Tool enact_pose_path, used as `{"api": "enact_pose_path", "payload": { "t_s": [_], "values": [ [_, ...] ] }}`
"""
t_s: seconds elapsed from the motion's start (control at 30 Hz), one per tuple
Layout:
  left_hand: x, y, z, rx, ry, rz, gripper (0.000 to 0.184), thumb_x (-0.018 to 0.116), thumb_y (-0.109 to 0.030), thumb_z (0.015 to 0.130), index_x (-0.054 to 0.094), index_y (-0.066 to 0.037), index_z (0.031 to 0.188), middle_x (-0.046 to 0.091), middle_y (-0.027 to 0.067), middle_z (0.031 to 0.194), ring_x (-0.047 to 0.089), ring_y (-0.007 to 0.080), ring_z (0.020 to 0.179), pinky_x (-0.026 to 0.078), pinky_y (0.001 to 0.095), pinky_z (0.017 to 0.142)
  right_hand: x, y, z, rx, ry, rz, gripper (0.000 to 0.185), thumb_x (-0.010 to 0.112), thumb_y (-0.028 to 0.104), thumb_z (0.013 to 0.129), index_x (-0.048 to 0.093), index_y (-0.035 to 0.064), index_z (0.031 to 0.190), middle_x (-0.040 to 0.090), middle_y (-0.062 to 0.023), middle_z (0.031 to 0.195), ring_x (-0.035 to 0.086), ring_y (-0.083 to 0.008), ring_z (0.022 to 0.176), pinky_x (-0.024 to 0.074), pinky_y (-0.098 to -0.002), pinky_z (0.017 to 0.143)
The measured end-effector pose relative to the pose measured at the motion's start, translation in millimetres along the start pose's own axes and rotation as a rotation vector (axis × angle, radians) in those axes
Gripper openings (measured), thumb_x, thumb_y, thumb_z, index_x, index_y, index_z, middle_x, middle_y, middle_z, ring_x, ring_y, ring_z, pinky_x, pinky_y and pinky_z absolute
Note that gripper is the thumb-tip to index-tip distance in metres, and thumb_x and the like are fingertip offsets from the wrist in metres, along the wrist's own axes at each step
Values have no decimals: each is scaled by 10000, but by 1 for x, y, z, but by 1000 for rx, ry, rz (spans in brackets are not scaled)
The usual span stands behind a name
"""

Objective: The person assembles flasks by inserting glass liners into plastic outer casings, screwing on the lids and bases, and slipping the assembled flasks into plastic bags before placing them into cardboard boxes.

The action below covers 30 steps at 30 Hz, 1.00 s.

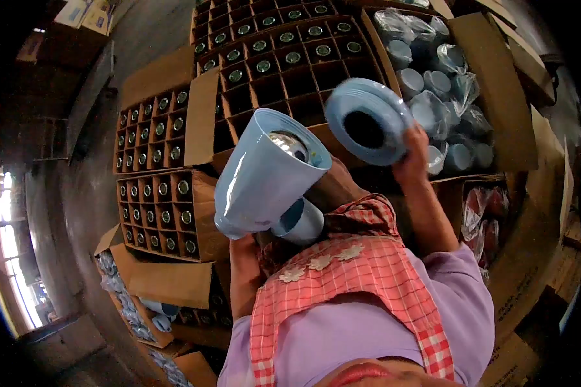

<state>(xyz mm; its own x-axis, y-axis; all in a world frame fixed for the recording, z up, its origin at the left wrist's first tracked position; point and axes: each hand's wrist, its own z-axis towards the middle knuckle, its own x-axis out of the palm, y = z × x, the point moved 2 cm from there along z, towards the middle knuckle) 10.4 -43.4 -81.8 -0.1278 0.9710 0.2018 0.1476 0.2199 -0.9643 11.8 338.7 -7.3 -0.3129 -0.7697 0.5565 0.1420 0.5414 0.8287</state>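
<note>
Blue flask casing [261, 184] at left and ringed blue part [395, 126] at right, a narrow gap between them.
Grey floor [84, 193] runs along the left, bounded by stacked cartons [210, 216] of stiff cardboard whose dividers frame round, shiny tops [157, 156]. The left forearm [244, 274] meets the casing's lower end; the left hand is hidden there, so its grip cannot be told. The casing is smooth, glossy and tapered, tilted mouth up, with a mirror-bright liner [287, 145] inside; a smaller blue cylindrical part [301, 222] shows just beside it. The right hand [412, 153] grasps the ringed part by its edge; stepped rings surround a dark centre. Near that hand, an open-flapped carton [494, 90] contains blue cups [438, 84] and crinkled clear film [466, 90].
</note>
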Motion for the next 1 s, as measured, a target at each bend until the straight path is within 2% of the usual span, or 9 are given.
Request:
{"api": "enact_pose_path", "payload": {
  "t_s": [0.07, 0.17, 0.27, 0.47, 0.63, 1.0],
  "values": [
    [3, 3, 0, -26, 11, -38, 333, 580, -184, 825, 545, -20, 1113, 610, 132, 1059, 598, 235, 936, 498, 323, 802, 38, -3, 12, -300, 180, -358, 505, 679, 344, 700, 603, -1, 1060, 584, -90, 957, 550, -200, 901, 431, -320, 795],
    [2, 5, -6, -52, 22, -77, 333, 583, -180, 823, 545, -18, 1112, 611, 133, 1057, 600, 235, 933, 500, 322, 799, 74, -4, 20, -496, 418, -487, 503, 698, 371, 677, 633, 17, 1028, 579, -115, 943, 552, -225, 889, 429, -318, 786],
    [5, 6, -7, -70, 37, -110, 333, 586, -177, 821, 546, -17, 1111, 612, 134, 1055, 603, 236, 929, 501, 322, 796, 85, -5, 21, -561, 545, -588, 526, 722, 394, 642, 644, 53, 1034, 571, -145, 942, 569, -253, 881, 447, -337, 768],
    [8, 1, 0, -71, 91, -131, 334, 592, -170, 817, 547, -14, 1109, 615, 136, 1051, 607, 238, 923, 505, 321, 790, 98, -1, 16, -632, 591, -609, 526, 725, 395, 629, 649, 73, 1038, 560, -164, 943, 577, -278, 887, 452, -349, 778],
    [11, 3, 2, -69, 105, -141, 334, 597, -164, 813, 548, -12, 1107, 617, 138, 1048, 610, 239, 918, 508, 320, 786, 97, -5, 14, -746, 618, -600, 551, 719, 414, 632, 641, 29, 1019, 552, -176, 936, 570, -307, 891, 452, -364, 766],
    [13, -5, -1, -55, 121, -161, 336, 609, -150, 806, 551, -6, 1103, 621, 143, 1040, 617, 242, 906, 514, 318, 775, 98, 0, 13, -775, 641, -529, 577, 691, 469, 665, 634, 7, 1006, 558, -161, 848, 565, -262, 766, 450, -323, 672]
  ]
}}
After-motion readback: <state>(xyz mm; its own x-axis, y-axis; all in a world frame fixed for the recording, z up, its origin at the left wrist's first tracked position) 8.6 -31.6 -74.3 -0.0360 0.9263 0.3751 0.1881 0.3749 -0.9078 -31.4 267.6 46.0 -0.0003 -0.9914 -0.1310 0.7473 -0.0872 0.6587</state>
